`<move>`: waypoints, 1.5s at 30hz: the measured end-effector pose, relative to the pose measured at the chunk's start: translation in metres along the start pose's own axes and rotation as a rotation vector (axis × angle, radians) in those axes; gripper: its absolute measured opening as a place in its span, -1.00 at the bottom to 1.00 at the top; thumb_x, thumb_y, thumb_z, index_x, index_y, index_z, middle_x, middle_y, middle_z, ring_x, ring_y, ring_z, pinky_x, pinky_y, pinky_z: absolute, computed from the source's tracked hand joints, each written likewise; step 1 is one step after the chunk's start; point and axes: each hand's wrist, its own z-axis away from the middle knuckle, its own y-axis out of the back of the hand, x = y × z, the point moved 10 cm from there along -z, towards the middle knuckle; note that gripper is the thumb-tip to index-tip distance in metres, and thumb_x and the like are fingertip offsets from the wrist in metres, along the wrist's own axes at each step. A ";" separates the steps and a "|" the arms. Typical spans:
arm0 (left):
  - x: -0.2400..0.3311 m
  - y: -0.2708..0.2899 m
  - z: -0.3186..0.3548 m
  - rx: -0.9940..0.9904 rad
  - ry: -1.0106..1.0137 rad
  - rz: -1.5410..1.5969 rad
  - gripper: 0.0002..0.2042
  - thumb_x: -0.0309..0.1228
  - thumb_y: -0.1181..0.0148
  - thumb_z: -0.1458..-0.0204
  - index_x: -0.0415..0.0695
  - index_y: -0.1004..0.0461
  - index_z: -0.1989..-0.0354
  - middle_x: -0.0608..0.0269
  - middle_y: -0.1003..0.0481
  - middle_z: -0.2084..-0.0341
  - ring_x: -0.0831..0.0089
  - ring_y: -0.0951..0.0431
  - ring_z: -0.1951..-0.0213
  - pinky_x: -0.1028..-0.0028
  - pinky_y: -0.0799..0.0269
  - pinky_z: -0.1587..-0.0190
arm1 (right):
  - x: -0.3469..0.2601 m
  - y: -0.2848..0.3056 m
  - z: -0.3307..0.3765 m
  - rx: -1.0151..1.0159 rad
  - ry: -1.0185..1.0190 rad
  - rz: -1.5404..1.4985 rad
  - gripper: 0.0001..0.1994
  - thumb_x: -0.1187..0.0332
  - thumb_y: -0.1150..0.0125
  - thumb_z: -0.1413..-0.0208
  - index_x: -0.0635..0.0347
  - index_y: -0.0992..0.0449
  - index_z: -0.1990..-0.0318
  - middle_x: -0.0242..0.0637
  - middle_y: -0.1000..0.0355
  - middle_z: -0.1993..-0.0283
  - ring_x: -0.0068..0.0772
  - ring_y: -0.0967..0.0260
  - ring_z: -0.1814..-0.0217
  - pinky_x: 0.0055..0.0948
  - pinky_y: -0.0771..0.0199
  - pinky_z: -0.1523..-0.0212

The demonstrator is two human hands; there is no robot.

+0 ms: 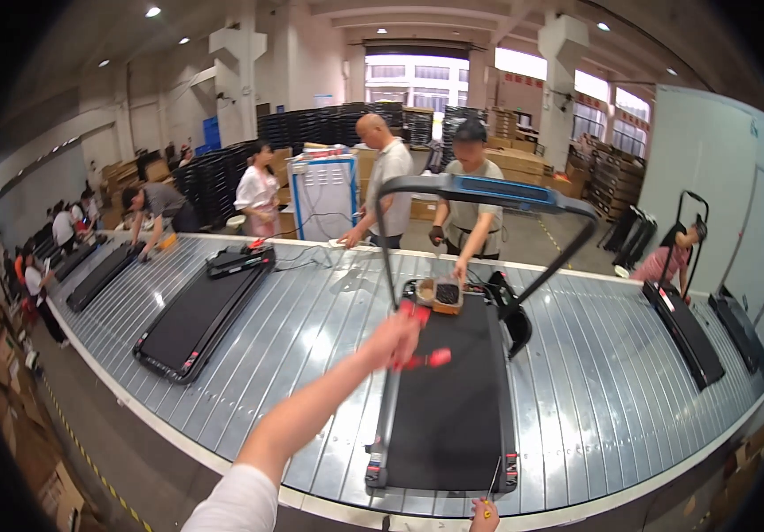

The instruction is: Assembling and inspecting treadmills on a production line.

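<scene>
My left arm reaches out over a treadmill [448, 403] with a black belt. My left hand [393, 340] is closed around a red tool [435, 357], blurred, with red parts showing above and below the fingers; its exact kind is unclear. At the bottom edge my right hand [486, 516] grips a screwdriver [488, 507] with a yellow handle, its thin shaft pointing up by the treadmill's near right corner. Beyond my left hand, an open box of small dark parts [447, 294] sits on the treadmill's far end. The treadmill's upright frame [568, 257] rises there, with a console [502, 189] across it.
Opposite me a co-worker [473, 168] reaches toward the parts box. Another treadmill [209, 310] lies to the left on the slatted metal line [311, 390], and one [683, 332] to the right. More people stand along the far side. Cartons [23, 426] are stacked at lower left.
</scene>
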 end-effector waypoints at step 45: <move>0.049 0.483 0.765 1.432 -0.176 -0.306 -0.80 -0.61 0.06 0.08 -0.26 -0.46 0.28 0.30 -0.45 0.54 0.52 -0.45 0.40 0.56 -0.34 0.24 | -0.627 -0.531 0.280 -0.960 0.262 -0.770 -0.81 0.39 -0.16 -0.07 0.34 -0.52 0.24 -0.38 -0.36 0.33 -0.60 -0.22 0.25 -0.56 -0.21 0.18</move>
